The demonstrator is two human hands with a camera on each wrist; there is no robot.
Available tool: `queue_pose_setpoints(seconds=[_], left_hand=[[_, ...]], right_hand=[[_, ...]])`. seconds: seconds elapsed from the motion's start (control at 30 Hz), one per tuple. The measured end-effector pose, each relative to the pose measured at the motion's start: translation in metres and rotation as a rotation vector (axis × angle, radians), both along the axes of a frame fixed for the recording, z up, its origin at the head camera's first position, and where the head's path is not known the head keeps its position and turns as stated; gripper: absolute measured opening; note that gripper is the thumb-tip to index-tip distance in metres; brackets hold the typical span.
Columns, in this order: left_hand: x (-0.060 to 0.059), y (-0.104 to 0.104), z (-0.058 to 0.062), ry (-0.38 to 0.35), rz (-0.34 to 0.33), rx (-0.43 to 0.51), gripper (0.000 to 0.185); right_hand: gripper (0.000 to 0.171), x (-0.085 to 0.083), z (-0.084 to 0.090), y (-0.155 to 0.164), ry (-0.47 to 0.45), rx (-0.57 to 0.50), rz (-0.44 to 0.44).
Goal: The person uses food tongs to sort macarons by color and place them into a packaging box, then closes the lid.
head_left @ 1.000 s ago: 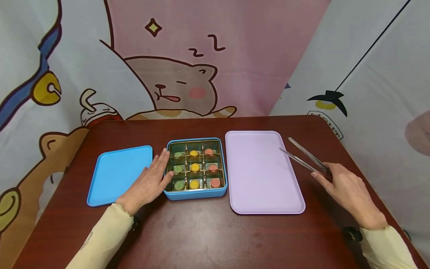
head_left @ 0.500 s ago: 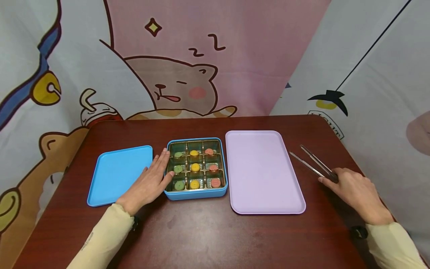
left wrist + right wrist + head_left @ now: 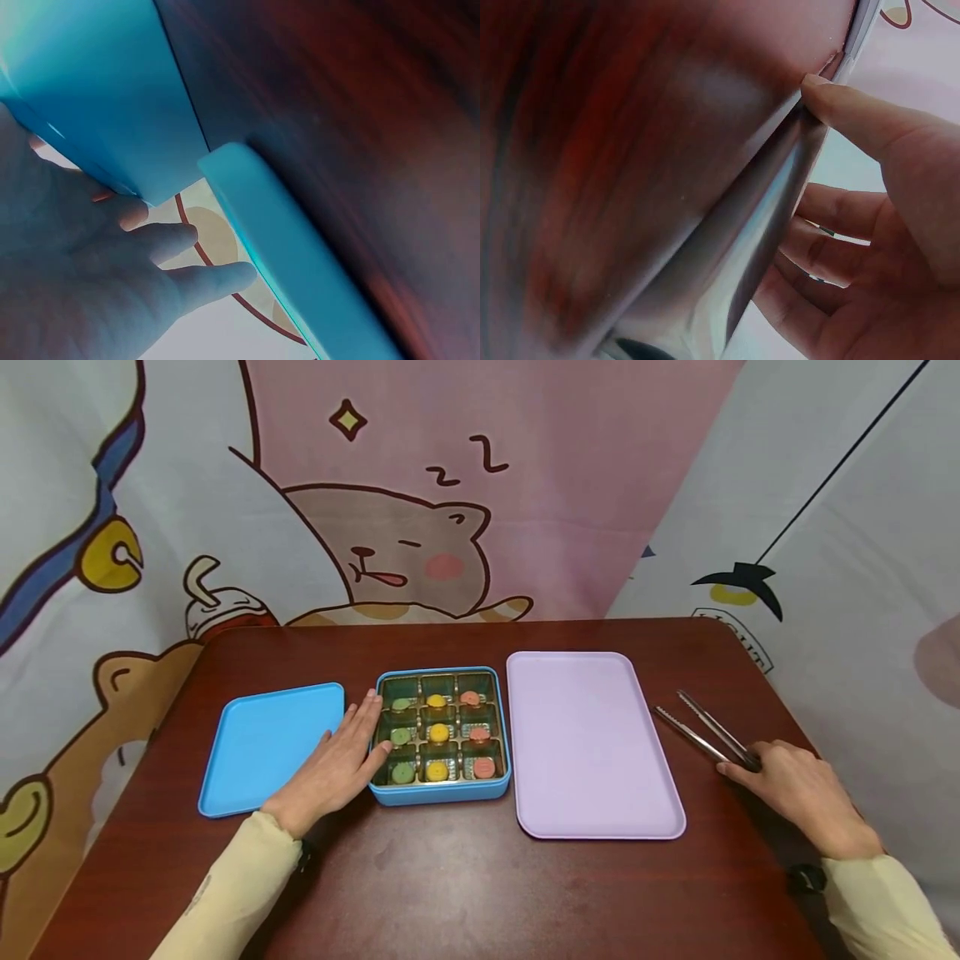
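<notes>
A blue box [image 3: 442, 794] with a gold insert of small compartments stands at the table's middle. In it lie rounds in columns: green [image 3: 402, 772], yellow [image 3: 437, 771] and pink [image 3: 483, 767]. My left hand [image 3: 330, 772] has its fingers straight and rests along the box's left side, fingertips at the rim. Its forearm passes the near corner of the flat blue lid [image 3: 262, 752]. Right of the lilac tray [image 3: 596, 752], my right hand [image 3: 798, 785] holds metal tongs [image 3: 708, 735] by the joined end. Their arms are spread, with nothing between the tips.
The dark wooden table [image 3: 442, 893] ends near my right forearm. A cartoon-printed cloth [image 3: 555, 493] hangs behind it. The lilac tray stands close beside the box, and bare wood shows in front of both.
My right hand has drawn the tongs rightwards and slightly nearer, so their tips left the tray's right edge and now point beside it. The left hand stays at the box.
</notes>
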State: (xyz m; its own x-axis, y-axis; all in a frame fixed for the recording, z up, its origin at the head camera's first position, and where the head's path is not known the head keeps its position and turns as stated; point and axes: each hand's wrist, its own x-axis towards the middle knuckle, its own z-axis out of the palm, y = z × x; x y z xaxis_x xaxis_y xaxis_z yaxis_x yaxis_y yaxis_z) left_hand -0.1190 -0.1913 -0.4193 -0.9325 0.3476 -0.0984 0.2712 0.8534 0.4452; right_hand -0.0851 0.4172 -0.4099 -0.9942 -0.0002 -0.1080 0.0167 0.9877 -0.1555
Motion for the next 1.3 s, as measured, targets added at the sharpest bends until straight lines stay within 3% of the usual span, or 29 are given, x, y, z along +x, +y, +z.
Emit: queue_pose_setpoints(seconds=[0.27, 0.43, 0.53, 0.6, 0.77, 0.87, 1.07, 1.3], left_hand=[[-0.002, -0.003, 0.001, -0.017, 0.001, 0.025, 0.076], [0.002, -0.011, 0.006, 0.040, 0.020, 0.046, 0.076], [0.005, -0.019, 0.009, 0.125, 0.035, 0.051, 0.074], [0.007, -0.026, 0.010, 0.184, 0.048, 0.059, 0.072], [0.012, -0.041, 0.015, 0.308, 0.085, 0.078, 0.067], [0.015, -0.051, 0.016, 0.365, 0.106, 0.081, 0.066], [0.023, -0.074, 0.019, 0.421, 0.135, 0.073, 0.066], [0.031, -0.102, 0.016, 0.386, 0.194, 0.006, 0.074]], right_hand=[[0.048, 0.000, -0.001, 0.003, 0.025, -0.005, 0.041], [0.062, 0.004, 0.007, -0.006, 0.052, 0.022, 0.042], [0.066, 0.009, 0.013, -0.021, 0.142, 0.045, 0.035], [0.061, 0.013, 0.016, -0.034, 0.250, 0.042, 0.047], [0.058, 0.017, 0.021, -0.068, 0.500, 0.001, 0.119], [0.060, 0.017, 0.022, -0.088, 0.586, -0.024, 0.164], [0.058, 0.015, 0.021, -0.124, 0.655, -0.074, 0.233], [0.068, 0.010, 0.016, -0.162, 0.665, -0.107, 0.363]])
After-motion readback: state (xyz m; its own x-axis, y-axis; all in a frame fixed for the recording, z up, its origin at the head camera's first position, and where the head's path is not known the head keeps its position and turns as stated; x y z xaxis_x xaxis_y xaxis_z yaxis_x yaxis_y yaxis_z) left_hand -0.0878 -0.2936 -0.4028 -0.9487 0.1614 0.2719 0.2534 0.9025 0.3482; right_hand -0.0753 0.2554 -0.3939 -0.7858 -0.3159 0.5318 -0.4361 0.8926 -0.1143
